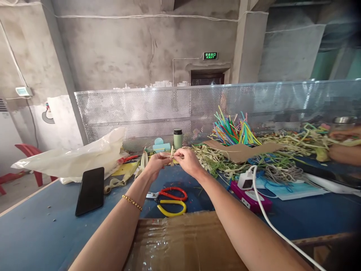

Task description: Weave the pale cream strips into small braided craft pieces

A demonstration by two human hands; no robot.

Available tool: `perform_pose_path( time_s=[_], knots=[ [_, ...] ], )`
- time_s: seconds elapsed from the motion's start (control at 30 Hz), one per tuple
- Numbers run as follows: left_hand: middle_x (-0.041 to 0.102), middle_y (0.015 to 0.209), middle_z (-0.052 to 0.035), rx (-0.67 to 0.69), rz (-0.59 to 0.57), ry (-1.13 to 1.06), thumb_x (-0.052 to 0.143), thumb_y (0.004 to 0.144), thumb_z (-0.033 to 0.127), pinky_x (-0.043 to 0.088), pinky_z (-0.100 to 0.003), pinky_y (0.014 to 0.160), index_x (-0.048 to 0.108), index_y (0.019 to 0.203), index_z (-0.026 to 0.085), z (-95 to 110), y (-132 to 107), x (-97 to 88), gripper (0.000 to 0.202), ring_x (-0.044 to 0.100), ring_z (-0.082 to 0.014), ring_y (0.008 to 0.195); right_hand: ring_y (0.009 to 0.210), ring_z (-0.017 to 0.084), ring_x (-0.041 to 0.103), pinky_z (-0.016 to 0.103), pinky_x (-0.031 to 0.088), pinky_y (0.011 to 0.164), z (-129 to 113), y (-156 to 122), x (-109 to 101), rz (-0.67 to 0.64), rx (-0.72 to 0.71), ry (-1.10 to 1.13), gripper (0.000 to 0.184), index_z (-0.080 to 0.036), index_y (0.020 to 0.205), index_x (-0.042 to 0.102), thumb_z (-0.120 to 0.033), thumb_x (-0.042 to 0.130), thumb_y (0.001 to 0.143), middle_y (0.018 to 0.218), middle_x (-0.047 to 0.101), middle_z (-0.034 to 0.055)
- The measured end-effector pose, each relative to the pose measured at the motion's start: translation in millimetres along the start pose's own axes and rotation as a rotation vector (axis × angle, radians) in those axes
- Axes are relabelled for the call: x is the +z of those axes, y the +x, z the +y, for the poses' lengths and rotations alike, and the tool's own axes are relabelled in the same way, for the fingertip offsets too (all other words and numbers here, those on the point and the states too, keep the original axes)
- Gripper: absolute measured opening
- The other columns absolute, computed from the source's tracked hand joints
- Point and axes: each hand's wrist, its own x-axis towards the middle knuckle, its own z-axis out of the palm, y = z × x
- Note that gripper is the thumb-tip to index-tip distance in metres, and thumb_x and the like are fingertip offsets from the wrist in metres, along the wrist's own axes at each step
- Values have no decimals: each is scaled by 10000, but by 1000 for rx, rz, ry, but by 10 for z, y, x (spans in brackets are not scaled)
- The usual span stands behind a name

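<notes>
My left hand [157,162] and my right hand [188,160] are held together above the blue table [42,226], both pinching a small pale strip piece [170,154] between their fingertips. The fingers of each hand are closed on it. Below the hands lie scissors [169,198] with one red and one yellow handle. A gold bracelet sits on my left wrist.
A black phone [90,190] lies at the left, a white plastic bag [76,158] behind it. A cardboard box [180,244] is at the front edge. Coloured straws [231,131], pale strips and a charger with a white cable [248,180] fill the right. Another person's hands [344,145] work at the far right.
</notes>
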Motion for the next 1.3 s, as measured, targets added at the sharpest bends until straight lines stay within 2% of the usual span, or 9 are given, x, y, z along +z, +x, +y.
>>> perform_pose_path(
  time_s=[0.13,0.2,0.37,0.57,0.87,0.97,1.13,1.3],
  knots=[
    [581,598,-11,34,-126,107,779,653,410,313,-249,528,700,705,136,38,-17,-38,290,489,-113,564,708,159,643,241,412,649,-44,-25,-19,-23,-47,-41,110,-195,774,697,-146,603,803,771,730,30],
    [575,580,-15,69,-139,128,769,666,417,319,-250,525,695,689,127,48,-26,-37,300,483,-114,553,671,153,624,240,390,622,-77,-38,-32,-23,-58,-79,124,-193,757,699,-143,593,795,744,723,27],
    [614,601,-34,95,-103,150,785,629,370,321,-248,529,721,725,114,56,-38,-6,281,498,-122,570,664,166,623,250,363,595,-122,-55,-42,-33,15,-132,115,-188,740,709,-194,605,789,727,727,40],
    [535,490,5,161,-32,115,797,584,343,296,-246,512,648,544,136,23,-23,48,259,418,-94,501,684,184,626,263,349,588,-142,-55,-27,-48,108,-195,172,-188,713,712,-221,579,817,740,733,61],
    [527,476,8,167,24,110,784,583,278,298,-246,506,618,491,145,-53,0,132,231,421,-94,496,698,207,638,273,332,561,-115,-30,-9,-46,206,-231,149,-184,662,703,-201,602,770,743,737,88],
    [539,491,2,117,-6,46,806,589,284,306,-243,503,640,530,129,-48,1,92,235,432,-88,490,696,204,634,274,328,563,-139,-45,-6,-33,199,-259,151,-189,690,705,-220,599,793,757,737,88],
    [639,646,-56,-112,-195,-172,852,596,287,331,-225,483,692,713,90,16,-10,-38,279,569,-110,531,697,190,627,270,321,581,-149,-62,-24,-23,165,-271,153,-201,701,684,-252,603,821,753,732,61],
    [647,664,-63,-99,-229,-245,839,644,214,380,-220,492,677,719,76,67,-16,-78,226,603,-114,549,708,177,621,269,339,628,-171,-56,-76,7,140,-255,170,-207,701,662,-300,622,837,753,720,31]
  ],
)
